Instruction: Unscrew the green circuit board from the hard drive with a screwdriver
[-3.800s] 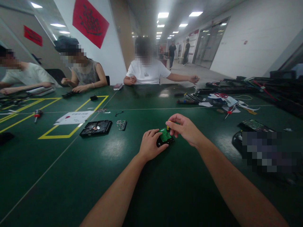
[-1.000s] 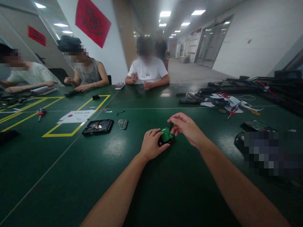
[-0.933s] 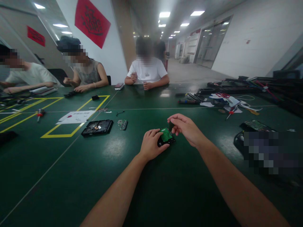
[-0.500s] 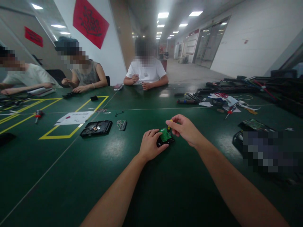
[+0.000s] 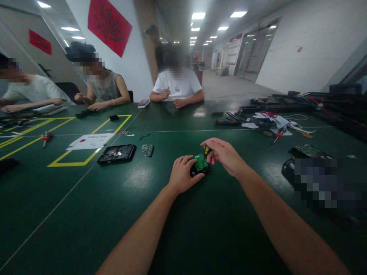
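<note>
My left hand (image 5: 182, 175) lies over the left side of a black hard drive (image 5: 200, 164) with a green circuit board on top. Its thumb and fingers grip the drive's edges and hold it against the table. In my right hand (image 5: 224, 153) is a small yellow-and-black screwdriver (image 5: 207, 150), pinched near its handle. The screwdriver stands tilted over the board, its tip down at the green surface; whether it sits in a screw is too small to tell. Left of the drive lie a small loose circuit board (image 5: 147, 150) and a black plastic housing (image 5: 117, 154).
A printed sheet (image 5: 90, 141) lies within yellow tape at left, near a red-and-black screwdriver (image 5: 46, 139). Another red-handled screwdriver (image 5: 279, 135), cables and scraps are at right, beside a board in a black case (image 5: 311, 151). Co-workers sit across the green table (image 5: 137, 214).
My right fingers have shifted on the screwdriver, and more of its yellow handle shows. My left hand and the hard drive stay put. A person's dark figure appears behind the co-worker opposite.
</note>
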The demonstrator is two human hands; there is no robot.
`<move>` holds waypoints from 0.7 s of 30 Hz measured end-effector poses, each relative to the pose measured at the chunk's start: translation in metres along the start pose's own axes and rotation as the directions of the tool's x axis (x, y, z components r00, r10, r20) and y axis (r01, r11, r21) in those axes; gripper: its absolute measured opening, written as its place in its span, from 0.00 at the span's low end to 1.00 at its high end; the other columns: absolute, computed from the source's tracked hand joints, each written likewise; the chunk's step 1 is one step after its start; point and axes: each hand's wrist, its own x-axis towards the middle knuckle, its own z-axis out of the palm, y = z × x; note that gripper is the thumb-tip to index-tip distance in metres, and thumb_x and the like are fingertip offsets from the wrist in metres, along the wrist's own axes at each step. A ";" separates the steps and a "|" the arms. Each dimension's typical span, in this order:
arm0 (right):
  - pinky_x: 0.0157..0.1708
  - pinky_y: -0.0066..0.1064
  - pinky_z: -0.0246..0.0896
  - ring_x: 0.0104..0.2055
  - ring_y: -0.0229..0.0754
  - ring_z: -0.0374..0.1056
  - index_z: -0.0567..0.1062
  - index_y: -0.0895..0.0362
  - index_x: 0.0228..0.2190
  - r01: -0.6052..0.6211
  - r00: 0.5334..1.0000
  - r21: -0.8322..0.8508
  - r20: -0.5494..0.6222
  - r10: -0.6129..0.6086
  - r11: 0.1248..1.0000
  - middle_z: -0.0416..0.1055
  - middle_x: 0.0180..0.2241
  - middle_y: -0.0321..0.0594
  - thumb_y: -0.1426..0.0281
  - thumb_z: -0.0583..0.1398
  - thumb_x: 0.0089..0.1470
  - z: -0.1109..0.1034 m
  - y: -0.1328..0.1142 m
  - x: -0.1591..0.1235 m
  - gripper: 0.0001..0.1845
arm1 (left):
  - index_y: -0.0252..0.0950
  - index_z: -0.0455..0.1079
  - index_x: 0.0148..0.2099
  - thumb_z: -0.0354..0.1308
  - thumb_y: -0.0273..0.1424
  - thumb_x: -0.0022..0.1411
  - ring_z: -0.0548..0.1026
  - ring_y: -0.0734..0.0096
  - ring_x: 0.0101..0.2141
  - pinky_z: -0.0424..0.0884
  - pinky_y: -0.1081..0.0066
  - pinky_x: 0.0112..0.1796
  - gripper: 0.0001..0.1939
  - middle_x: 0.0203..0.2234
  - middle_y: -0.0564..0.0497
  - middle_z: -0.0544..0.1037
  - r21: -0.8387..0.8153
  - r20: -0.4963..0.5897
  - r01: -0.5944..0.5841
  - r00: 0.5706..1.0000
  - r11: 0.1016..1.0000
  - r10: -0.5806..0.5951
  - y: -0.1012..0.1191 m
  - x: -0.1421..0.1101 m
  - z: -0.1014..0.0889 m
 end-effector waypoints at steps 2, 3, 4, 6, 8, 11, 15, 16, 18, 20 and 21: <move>0.19 0.24 0.60 0.23 0.34 0.69 0.78 0.55 0.40 0.009 1.000 -0.033 0.010 -0.009 0.999 0.73 0.30 0.37 0.60 0.63 0.62 0.001 0.000 -0.001 0.12 | 0.43 0.73 0.61 0.67 0.53 0.60 0.68 0.47 0.61 0.61 0.46 0.62 0.32 0.61 0.44 0.73 0.002 -0.001 -0.002 1.000 1.000 0.002 0.000 0.000 0.000; 0.20 0.25 0.60 0.24 0.34 0.70 0.77 0.55 0.40 0.015 1.000 -0.037 0.009 -0.015 0.999 0.74 0.31 0.37 0.59 0.65 0.60 0.001 0.000 -0.001 0.13 | 0.43 0.73 0.61 0.67 0.52 0.60 0.67 0.47 0.61 0.62 0.46 0.62 0.32 0.61 0.45 0.73 0.002 -0.002 -0.003 1.000 1.000 0.003 0.000 0.000 0.000; 0.20 0.25 0.61 0.25 0.35 0.71 0.76 0.55 0.40 0.021 1.000 -0.032 0.005 -0.021 0.999 0.75 0.33 0.37 0.59 0.66 0.59 0.001 0.000 -0.001 0.14 | 0.43 0.73 0.61 0.67 0.52 0.60 0.67 0.47 0.61 0.62 0.46 0.62 0.32 0.61 0.45 0.73 0.001 -0.003 -0.004 1.000 1.000 0.004 0.000 0.000 0.000; 0.21 0.26 0.63 0.26 0.36 0.72 0.74 0.55 0.38 0.030 1.000 -0.017 -0.003 -0.030 0.999 0.76 0.36 0.39 0.59 0.69 0.56 0.001 0.000 -0.001 0.15 | 0.44 0.72 0.61 0.67 0.52 0.60 0.67 0.47 0.61 0.62 0.46 0.62 0.32 0.61 0.45 0.73 -0.002 -0.002 -0.006 1.000 1.000 0.006 0.000 0.000 0.000; 0.21 0.27 0.63 0.27 0.37 0.72 0.72 0.55 0.36 0.034 0.999 -0.015 -0.010 -0.034 0.999 0.77 0.37 0.40 0.59 0.69 0.56 -0.001 0.001 -0.001 0.15 | 0.44 0.72 0.62 0.67 0.52 0.60 0.68 0.47 0.61 0.62 0.46 0.62 0.32 0.61 0.45 0.73 -0.006 0.000 -0.005 1.000 1.000 0.005 0.000 0.000 -0.001; 0.20 0.25 0.60 0.27 0.36 0.71 0.75 0.54 0.36 0.050 0.998 -0.058 -0.030 -0.052 0.997 0.78 0.37 0.40 0.60 0.67 0.58 -0.003 0.001 0.000 0.12 | 0.44 0.72 0.62 0.67 0.53 0.60 0.67 0.46 0.61 0.62 0.46 0.62 0.32 0.61 0.45 0.73 -0.002 -0.004 -0.001 1.000 1.000 0.001 0.000 0.000 -0.001; 0.17 0.24 0.54 0.25 0.34 0.68 0.80 0.54 0.38 0.044 0.998 -0.081 -0.038 -0.048 0.996 0.77 0.36 0.40 0.62 0.63 0.60 -0.003 -0.002 0.000 0.09 | 0.43 0.72 0.61 0.66 0.52 0.60 0.67 0.47 0.61 0.62 0.47 0.62 0.32 0.61 0.45 0.73 0.001 -0.005 -0.005 1.000 1.000 0.005 0.000 0.000 -0.001; 0.16 0.24 0.53 0.24 0.34 0.68 0.80 0.54 0.39 0.036 0.999 -0.073 -0.033 -0.039 0.997 0.77 0.37 0.41 0.62 0.62 0.61 -0.003 -0.002 0.000 0.10 | 0.43 0.72 0.61 0.67 0.52 0.60 0.67 0.47 0.61 0.62 0.47 0.62 0.32 0.61 0.45 0.73 0.001 -0.004 -0.004 1.000 1.000 0.004 0.000 0.000 -0.001; 0.16 0.25 0.55 0.24 0.34 0.69 0.81 0.54 0.40 0.027 0.999 -0.054 -0.022 -0.029 0.998 0.78 0.41 0.43 0.63 0.61 0.61 -0.002 -0.004 -0.001 0.11 | 0.43 0.73 0.61 0.67 0.52 0.60 0.67 0.47 0.61 0.62 0.47 0.62 0.32 0.61 0.45 0.73 0.000 -0.003 -0.003 1.000 1.000 0.003 0.000 0.000 -0.001; 0.17 0.26 0.57 0.25 0.34 0.70 0.80 0.55 0.41 0.026 1.000 -0.045 -0.015 -0.026 0.999 0.78 0.44 0.45 0.64 0.61 0.61 -0.002 -0.005 -0.002 0.11 | 0.44 0.73 0.61 0.67 0.52 0.60 0.67 0.47 0.61 0.62 0.46 0.62 0.31 0.61 0.45 0.73 -0.003 0.000 -0.004 1.000 1.000 0.004 0.000 0.000 -0.001; 0.17 0.26 0.57 0.25 0.34 0.70 0.79 0.55 0.42 0.025 1.000 -0.044 -0.017 -0.026 0.999 0.78 0.45 0.46 0.64 0.61 0.61 -0.001 -0.005 -0.002 0.11 | 0.44 0.73 0.61 0.67 0.52 0.60 0.67 0.46 0.61 0.62 0.46 0.62 0.31 0.61 0.45 0.73 -0.005 0.000 -0.003 1.000 1.000 0.003 0.000 0.000 -0.001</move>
